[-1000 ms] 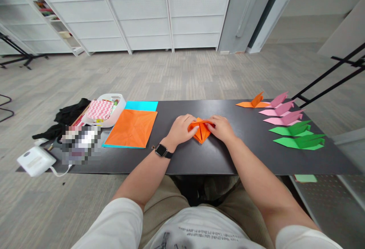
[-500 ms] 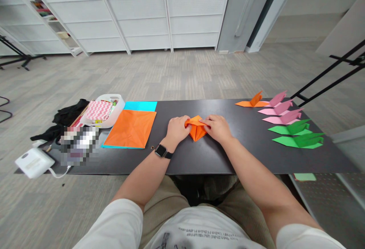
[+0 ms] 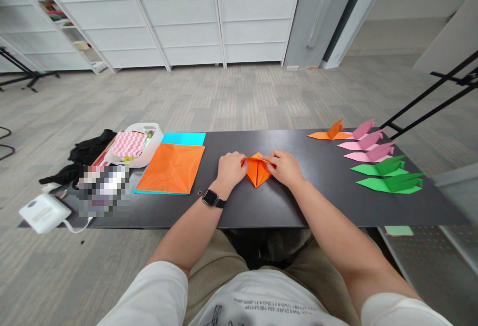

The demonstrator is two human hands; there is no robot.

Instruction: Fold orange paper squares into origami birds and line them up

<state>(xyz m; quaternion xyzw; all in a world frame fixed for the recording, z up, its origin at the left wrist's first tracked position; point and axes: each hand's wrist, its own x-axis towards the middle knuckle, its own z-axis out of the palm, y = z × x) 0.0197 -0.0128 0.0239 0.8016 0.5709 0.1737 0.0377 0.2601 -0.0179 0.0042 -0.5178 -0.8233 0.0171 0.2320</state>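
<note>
A folded piece of orange origami paper [image 3: 257, 172] lies at the middle of the dark table, its pointed end toward me and a vertical crease down its centre. My left hand [image 3: 232, 167] pinches its left corner between thumb and fingers. On the opposite corner, my right hand [image 3: 284, 166] grips the paper in the same way. The upper flap between the two hands stands slightly raised. Parts of both side corners are hidden under my fingers.
Left of my hands lie orange sheets [image 3: 172, 169] over blue sheets [image 3: 184, 138]. Beyond them are a white basket [image 3: 155, 142], black cloth [image 3: 91, 148] and a white device [image 3: 45, 212] with a cable. Folded paper birds, orange [image 3: 330, 133], pink [image 3: 369, 154] and green [image 3: 392, 183], line the right side.
The upper flap of the orange paper has shifted, showing more of the creased front face. Both hands keep their hold at nearly the same spot.
</note>
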